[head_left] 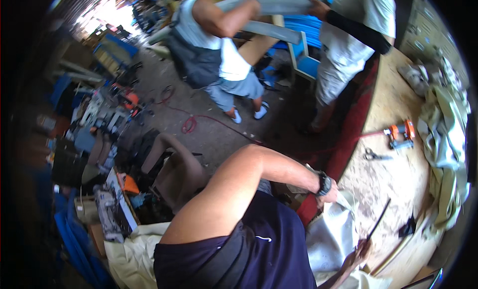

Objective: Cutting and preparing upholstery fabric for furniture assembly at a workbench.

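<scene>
Hands, two, bare: left hand [327, 193], wearing a dark wristwatch [324, 183], fingers curled in at the upper edge of a grey sheet [331, 234], firmness of hold not to be told; right hand [362, 251], closed about the lower end of a slim dark rod [379, 218], which tilted up and to the right. Surroundings, left to right: cream cloth [133, 249], rumpled; brown upholstered piece [179, 177]; red hose [214, 119], which trailed over the floor; two co-workers [230, 55], who handled a long grey roll [279, 6]; grey sheet, item worked on, which lay between the dark shirt [269, 259] and the bench [366, 182], below the left hand; scissors [377, 156], untouched; orange tool [400, 134], just beyond them; heaped pale fabric [443, 149], along the far side. Step in hand, as judged: steadying the sheet at the bench edge, rod ready. Next move, as judged, called for a sure left hold and the rod guided clear of those fingers.
</scene>
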`<state>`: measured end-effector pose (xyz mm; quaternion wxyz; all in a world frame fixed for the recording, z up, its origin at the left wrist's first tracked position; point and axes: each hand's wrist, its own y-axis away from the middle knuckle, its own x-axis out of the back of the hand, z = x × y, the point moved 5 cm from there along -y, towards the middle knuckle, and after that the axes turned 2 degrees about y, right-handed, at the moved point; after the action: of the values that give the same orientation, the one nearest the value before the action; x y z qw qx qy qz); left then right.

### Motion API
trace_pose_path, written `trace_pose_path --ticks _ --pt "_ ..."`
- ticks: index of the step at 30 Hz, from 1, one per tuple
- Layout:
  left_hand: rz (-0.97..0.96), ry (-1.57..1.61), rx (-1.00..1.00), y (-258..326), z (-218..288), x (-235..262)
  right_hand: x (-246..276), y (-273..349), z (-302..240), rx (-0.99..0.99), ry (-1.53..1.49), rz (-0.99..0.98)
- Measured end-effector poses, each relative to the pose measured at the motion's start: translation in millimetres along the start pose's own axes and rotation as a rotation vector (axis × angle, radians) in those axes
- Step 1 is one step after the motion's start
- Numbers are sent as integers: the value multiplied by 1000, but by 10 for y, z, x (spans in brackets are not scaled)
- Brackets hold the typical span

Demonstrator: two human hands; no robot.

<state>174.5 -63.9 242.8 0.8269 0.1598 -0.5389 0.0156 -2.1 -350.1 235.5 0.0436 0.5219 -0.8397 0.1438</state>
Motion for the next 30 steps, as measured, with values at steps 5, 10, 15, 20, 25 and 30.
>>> trace_pose_path --ticks 5,10,15,20,25,30 --pt "291 228 -472 54 219 -14 214 289 130 -283 122 -42" --pt "84 348 -82 239 -81 -114 -180 115 -309 -245 169 -82" --pt "-82 507 -32 256 -295 206 -392 -91 -1000 219 654 -299" --pt "80 367 -63 180 -186 251 -553 147 -900 443 841 -558" --pt "178 132 -174 179 -22 378 -1010 177 -848 546 845 -685" --pt "236 -67 -265 217 3 502 -1314 93 -771 598 860 -748"
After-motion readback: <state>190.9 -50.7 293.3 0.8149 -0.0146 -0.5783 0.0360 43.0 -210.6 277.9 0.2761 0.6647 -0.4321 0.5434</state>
